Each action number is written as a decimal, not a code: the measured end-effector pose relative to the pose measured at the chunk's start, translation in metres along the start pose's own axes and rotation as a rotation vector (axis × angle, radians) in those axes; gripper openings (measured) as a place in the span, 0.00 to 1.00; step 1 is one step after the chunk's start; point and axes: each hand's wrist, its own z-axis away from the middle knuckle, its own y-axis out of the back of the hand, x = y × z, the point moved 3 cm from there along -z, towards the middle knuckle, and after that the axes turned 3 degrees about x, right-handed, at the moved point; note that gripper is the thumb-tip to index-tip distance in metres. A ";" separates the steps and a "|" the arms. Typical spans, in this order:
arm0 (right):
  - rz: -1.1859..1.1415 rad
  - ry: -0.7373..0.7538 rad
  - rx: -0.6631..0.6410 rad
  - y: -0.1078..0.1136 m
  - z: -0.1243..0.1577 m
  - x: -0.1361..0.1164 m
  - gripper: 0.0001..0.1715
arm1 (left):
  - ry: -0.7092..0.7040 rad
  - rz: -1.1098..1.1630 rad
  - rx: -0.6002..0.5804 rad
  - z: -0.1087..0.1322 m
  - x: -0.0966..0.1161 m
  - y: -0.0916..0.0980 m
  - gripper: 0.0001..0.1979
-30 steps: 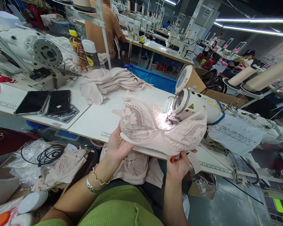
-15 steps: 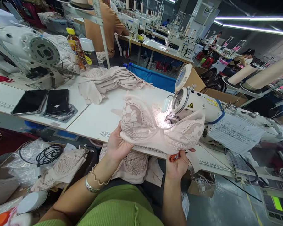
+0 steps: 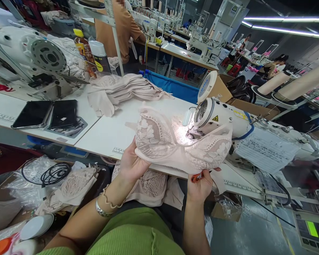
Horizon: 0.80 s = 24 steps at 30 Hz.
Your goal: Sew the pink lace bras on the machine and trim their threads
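Observation:
A pale pink lace bra (image 3: 159, 138) is spread between my two hands, above the front of the white sewing table (image 3: 93, 136). My left hand (image 3: 134, 161) is closed on the lower edge of its left cup. On the other side, my right hand (image 3: 200, 186) grips the band under the right cup and also has an orange-handled tool (image 3: 197, 177) tucked in the palm, probably thread snips; its blades are hidden. Just behind the bra is the lit needle area of a white sewing machine (image 3: 212, 115). Another lace bra (image 3: 151, 187) lies on my lap.
A stack of pale fabric pieces (image 3: 133, 88) lies at the table's back. Left of it are a second sewing machine (image 3: 42, 56), a spray can (image 3: 99, 58) and a black tablet case (image 3: 33, 114). A handwritten sheet (image 3: 267, 148) hangs on the right machine. A co-worker (image 3: 114, 32) sits beyond.
Both hands keep their hold on the bra, which stays almost in place. The view has shifted very slightly.

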 end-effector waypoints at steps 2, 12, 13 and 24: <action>0.006 -0.006 0.008 0.001 0.000 0.000 0.16 | 0.001 0.003 -0.001 0.000 0.000 0.001 0.27; -0.021 -0.016 0.016 0.003 0.000 0.001 0.18 | -0.004 -0.004 -0.030 0.001 0.002 0.003 0.27; -0.028 -0.012 0.020 0.002 0.001 0.001 0.18 | -0.005 -0.004 -0.031 0.001 0.002 0.003 0.27; 0.001 -0.015 0.017 0.005 0.000 0.002 0.16 | -0.007 -0.004 -0.004 0.000 0.003 0.008 0.27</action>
